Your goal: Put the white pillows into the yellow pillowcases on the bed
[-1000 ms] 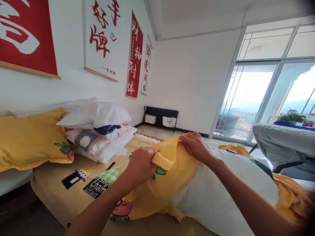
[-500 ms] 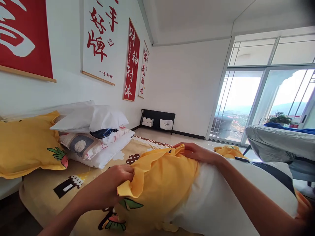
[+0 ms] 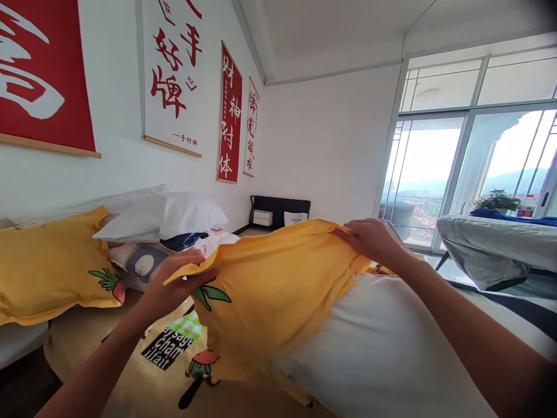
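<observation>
A yellow pillowcase (image 3: 278,278) with printed green leaves is stretched between my two hands, partly drawn over a white pillow (image 3: 369,342). The pillow's bare half lies toward the lower right. My left hand (image 3: 174,284) pinches the pillowcase's far left corner, fingers closed on the cloth. On the opposite corner, my right hand (image 3: 376,241) grips the cloth's upper right edge, with the fingertips partly hidden behind it. Both corners are lifted off the bed, and the fabric between them is taut.
Beneath everything is a bed with a tan printed cover (image 3: 100,354). At left lies a yellow pillow (image 3: 47,267) beside a stack of white pillows (image 3: 191,215). A black low rack (image 3: 278,208) stands by the far wall. To the right is a grey-covered table (image 3: 500,238).
Both hands have risen and moved apart, pulling the pillowcase from bunched to stretched out. Its corners now stand higher, and the cloth hides more of the bed behind.
</observation>
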`<action>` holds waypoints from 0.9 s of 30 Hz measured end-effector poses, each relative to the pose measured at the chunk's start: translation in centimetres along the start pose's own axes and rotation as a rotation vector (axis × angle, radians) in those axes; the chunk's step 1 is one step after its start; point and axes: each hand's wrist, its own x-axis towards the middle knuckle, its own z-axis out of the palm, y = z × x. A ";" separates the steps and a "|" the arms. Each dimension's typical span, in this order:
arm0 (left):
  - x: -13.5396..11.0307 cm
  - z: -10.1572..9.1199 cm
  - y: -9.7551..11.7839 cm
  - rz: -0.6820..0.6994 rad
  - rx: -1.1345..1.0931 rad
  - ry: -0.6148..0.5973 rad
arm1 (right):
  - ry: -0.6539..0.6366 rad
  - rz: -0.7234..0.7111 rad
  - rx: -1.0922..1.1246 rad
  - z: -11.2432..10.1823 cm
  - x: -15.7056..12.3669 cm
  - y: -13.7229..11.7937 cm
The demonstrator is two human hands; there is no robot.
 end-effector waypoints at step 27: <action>1.2 4.1 -3.1 -0.348 -0.640 -0.026 | 0.387 0.767 1.032 2.3 -6.3 0.8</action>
